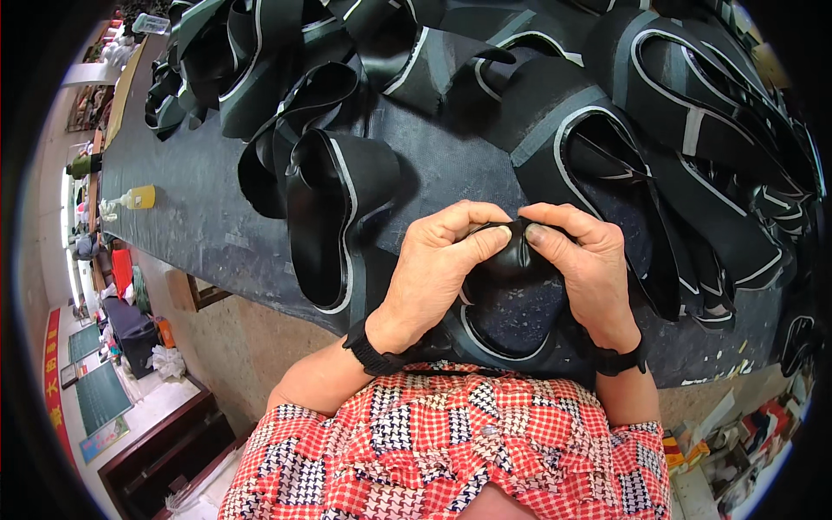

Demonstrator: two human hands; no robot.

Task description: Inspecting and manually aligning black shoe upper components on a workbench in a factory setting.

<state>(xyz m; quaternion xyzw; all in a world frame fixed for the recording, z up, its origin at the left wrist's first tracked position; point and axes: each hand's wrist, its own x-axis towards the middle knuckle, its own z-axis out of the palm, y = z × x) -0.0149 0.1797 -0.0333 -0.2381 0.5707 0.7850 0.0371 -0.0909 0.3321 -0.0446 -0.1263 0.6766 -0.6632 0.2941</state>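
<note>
Between my hands, near the table's front edge, is a black shoe upper with a pale grey strip around its opening. My left hand pinches the top of its edge between thumb and forefinger. Right beside it, my right hand pinches the same edge, and the two thumbs almost meet. The lower part of the piece hangs toward my chest, partly hidden by my hands. To the left a similar shoe upper stands with its oval opening facing me. Another shoe upper lies just beyond my right hand.
Many more black pieces with pale strips are heaped along the back and right of the dark table. A small bottle of yellow liquid stands at the left edge. At lower left is a counter with green mats; at lower right, cluttered cloths.
</note>
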